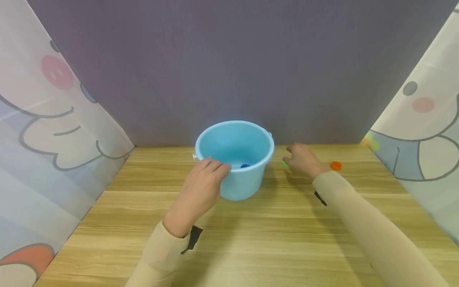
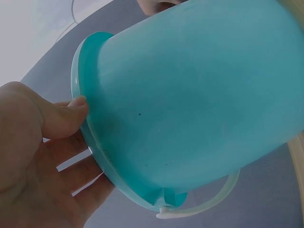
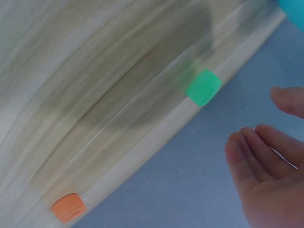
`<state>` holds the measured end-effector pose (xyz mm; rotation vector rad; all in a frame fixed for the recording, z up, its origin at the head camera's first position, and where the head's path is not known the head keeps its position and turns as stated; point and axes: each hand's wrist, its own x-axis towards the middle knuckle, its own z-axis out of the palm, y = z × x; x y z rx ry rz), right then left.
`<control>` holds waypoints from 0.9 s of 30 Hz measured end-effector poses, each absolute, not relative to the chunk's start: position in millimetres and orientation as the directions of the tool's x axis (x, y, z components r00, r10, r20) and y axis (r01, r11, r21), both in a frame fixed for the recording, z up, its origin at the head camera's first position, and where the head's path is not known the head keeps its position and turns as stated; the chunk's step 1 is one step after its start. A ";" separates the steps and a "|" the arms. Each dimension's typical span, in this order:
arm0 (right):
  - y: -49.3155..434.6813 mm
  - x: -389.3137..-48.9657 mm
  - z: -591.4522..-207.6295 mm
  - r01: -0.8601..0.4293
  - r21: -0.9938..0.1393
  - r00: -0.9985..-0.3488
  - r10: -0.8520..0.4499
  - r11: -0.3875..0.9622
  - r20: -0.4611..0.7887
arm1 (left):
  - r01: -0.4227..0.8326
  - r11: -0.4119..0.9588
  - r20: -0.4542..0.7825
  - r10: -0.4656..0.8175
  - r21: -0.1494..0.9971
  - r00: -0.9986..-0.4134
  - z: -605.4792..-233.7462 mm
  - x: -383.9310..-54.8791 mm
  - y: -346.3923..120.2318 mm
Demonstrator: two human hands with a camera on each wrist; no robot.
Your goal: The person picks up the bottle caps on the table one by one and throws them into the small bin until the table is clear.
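Observation:
A light blue bucket stands upright on the table. My left hand holds its near rim; in the left wrist view the thumb lies outside the rim, the other fingers on the inner side. Inside the bucket, at the bottom, lies a blue cap. To the right, my right hand hovers over a green bottle cap, with thumb and fingers apart and nothing between them. In the head view that hand partly covers the green cap.
An orange bottle cap lies on the wooden table, right of my right hand. The bucket's white handle hangs at its side. A dark grey panel rises behind the table, and cartoon-printed cloths flank it.

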<state>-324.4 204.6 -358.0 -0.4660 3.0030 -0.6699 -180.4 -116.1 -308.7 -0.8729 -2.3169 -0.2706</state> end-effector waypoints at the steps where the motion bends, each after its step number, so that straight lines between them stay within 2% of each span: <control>1: 204.7 -325.2 -359.3 -0.284 -0.414 -0.954 -0.299 0.865 0.030 | 0.652 0.758 0.632 0.520 -0.032 -0.574 -308.7 -180.2 -116.2; 14: 207.2 -333.5 -369.2 -0.292 -0.299 -0.949 -0.315 0.908 -0.031 | 0.654 0.756 0.636 0.517 -0.026 -0.572 -308.4 -179.9 -115.3; 22: 215.6 -336.5 -374.0 -0.214 -0.367 -0.955 -0.273 0.905 -0.118 | 0.659 0.751 0.639 0.522 -0.032 -0.564 -309.1 -180.4 -114.0; 27: 216.5 -341.1 -378.3 -0.227 -0.367 -0.950 -0.288 0.902 -0.119 | 0.657 0.754 0.642 0.519 -0.033 -0.564 -309.0 -180.5 -114.7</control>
